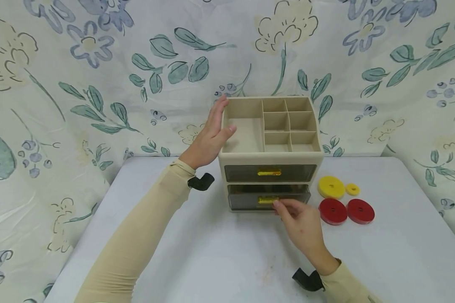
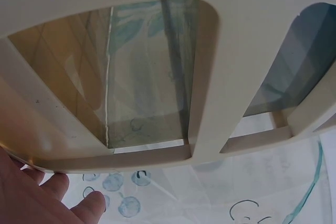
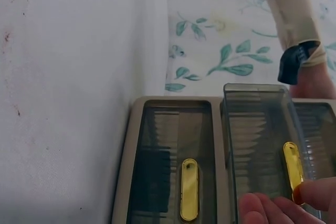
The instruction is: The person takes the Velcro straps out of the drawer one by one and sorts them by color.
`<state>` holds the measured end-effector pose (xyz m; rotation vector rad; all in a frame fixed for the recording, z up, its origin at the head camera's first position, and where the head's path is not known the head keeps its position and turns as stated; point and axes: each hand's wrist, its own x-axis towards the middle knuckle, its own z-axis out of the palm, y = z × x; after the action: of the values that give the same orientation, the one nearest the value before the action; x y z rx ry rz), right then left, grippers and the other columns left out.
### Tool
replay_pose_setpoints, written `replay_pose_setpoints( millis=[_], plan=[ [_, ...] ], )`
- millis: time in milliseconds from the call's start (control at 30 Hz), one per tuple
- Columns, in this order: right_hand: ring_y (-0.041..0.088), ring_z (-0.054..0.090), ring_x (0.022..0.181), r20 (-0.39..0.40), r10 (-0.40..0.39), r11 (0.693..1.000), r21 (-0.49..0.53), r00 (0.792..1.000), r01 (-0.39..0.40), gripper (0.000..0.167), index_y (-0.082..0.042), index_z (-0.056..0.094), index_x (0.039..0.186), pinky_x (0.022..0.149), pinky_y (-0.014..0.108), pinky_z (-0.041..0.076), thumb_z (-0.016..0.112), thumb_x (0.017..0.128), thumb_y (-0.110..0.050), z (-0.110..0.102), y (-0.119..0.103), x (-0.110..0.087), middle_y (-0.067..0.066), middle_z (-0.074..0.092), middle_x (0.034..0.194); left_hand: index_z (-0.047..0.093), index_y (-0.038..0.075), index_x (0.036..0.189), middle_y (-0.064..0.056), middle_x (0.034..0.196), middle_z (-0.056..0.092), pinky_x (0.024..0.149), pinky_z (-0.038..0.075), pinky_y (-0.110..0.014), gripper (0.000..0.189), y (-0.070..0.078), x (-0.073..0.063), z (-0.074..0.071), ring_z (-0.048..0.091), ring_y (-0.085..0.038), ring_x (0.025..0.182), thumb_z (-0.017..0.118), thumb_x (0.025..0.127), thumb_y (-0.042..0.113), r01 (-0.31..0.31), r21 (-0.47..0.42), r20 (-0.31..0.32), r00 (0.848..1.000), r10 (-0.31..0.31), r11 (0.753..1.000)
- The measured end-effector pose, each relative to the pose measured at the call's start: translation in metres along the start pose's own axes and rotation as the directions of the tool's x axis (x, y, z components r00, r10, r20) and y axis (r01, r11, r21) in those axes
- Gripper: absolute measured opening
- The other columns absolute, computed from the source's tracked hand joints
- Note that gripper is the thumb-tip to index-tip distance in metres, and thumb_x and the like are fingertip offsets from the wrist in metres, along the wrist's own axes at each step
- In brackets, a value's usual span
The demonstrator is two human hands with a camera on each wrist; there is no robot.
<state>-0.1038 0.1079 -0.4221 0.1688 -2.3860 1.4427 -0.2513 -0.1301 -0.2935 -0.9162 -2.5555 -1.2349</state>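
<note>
A cream desktop drawer organizer (image 1: 271,158) has tinted, see-through drawers with gold handles. My left hand (image 1: 211,134) rests at its upper left side, fingers extended along the outside and thumb over the rim. In the left wrist view, fingertips (image 2: 90,205) show by the edge of the windowed side wall (image 2: 210,82). My right hand (image 1: 301,227) pinches the gold handle (image 1: 267,200) of a lower drawer (image 1: 246,203), which stands partly out. The right wrist view has thumb and handle together on that protruding drawer (image 3: 254,140); a closed drawer (image 3: 160,156) lies on its table side.
Right of the organizer, two red discs (image 1: 333,211) and two yellow discs (image 1: 331,187), one of them small, lie on the white table (image 1: 212,256). Divided compartments (image 1: 277,122) fill the organizer's top. A floral cloth (image 1: 167,97) hangs close behind it.
</note>
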Motion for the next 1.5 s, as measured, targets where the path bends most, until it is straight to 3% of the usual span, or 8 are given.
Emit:
replay_pose_setpoints(
  millis=[600, 900, 1500],
  plan=[
    [0.019, 0.073, 0.075, -0.017, 0.019, 0.999, -0.038, 1.000, -0.019, 0.019, 0.000, 0.077, 0.098, 0.066, 0.029, 0.059, 0.075, 0.093, -0.018, 0.006, 0.003, 0.014, 0.006, 0.076, 0.083, 0.009, 0.004, 0.159, -0.009, 0.168, 0.000, 0.123, 0.007, -0.043, 0.065, 0.000, 0.000, 0.000, -0.001, -0.013, 0.153, 0.040, 0.106, 0.024, -0.010, -0.006, -0.001, 1.000, 0.010, 1.000],
    [0.017, 0.073, 0.073, -0.042, 0.006, 0.998, -0.054, 0.999, -0.008, 0.018, -0.001, 0.078, 0.095, 0.063, 0.025, 0.056, 0.075, 0.092, -0.019, 0.007, 0.003, 0.021, 0.004, 0.075, 0.079, 0.008, 0.005, 0.160, -0.008, 0.168, 0.000, 0.123, 0.007, -0.044, 0.066, 0.003, 0.000, 0.001, -0.001, -0.013, 0.153, 0.041, 0.105, 0.025, -0.007, 0.000, 0.000, 1.000, 0.007, 1.000],
    [0.019, 0.072, 0.076, -0.007, 0.043, 0.998, -0.044, 0.999, -0.043, 0.019, -0.001, 0.077, 0.099, 0.066, 0.025, 0.057, 0.076, 0.091, -0.017, 0.005, 0.010, 0.016, 0.006, 0.076, 0.086, 0.008, 0.004, 0.159, -0.010, 0.168, 0.000, 0.123, 0.006, -0.042, 0.065, 0.000, 0.000, 0.000, -0.002, -0.014, 0.153, 0.040, 0.106, 0.023, -0.020, -0.012, -0.002, 1.000, 0.020, 1.000]
  ],
)
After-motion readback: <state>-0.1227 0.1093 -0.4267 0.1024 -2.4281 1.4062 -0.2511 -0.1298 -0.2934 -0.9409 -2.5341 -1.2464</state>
